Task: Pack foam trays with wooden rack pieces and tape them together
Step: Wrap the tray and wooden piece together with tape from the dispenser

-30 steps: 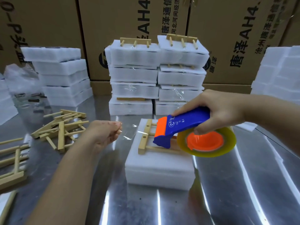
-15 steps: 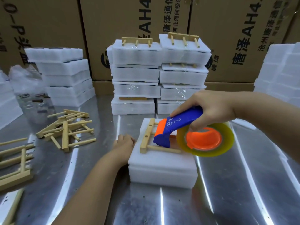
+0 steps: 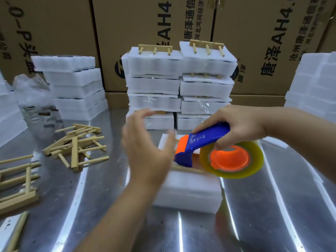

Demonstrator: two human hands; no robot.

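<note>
A white foam tray stack [image 3: 189,193] lies on the metal table in front of me, with a wooden rack piece [image 3: 187,169] on top, mostly hidden. My right hand [image 3: 236,124] grips the blue handle of a blue and orange tape dispenser [image 3: 209,144] with a yellowish tape roll [image 3: 254,160], held just above the tray. My left hand [image 3: 147,148], blurred, hovers open above the tray's left side, fingers spread and holding nothing.
Taped foam packs [image 3: 178,88] stand stacked behind, two with wooden racks on top. More foam trays [image 3: 72,84] at left and foam trays [image 3: 312,91] at right. Loose wooden rack pieces [image 3: 76,146] lie on the left of the table. Cardboard boxes [image 3: 145,24] line the back.
My left hand has lifted from the tray's left edge and now hovers open above it. The tape dispenser has stayed over the tray.
</note>
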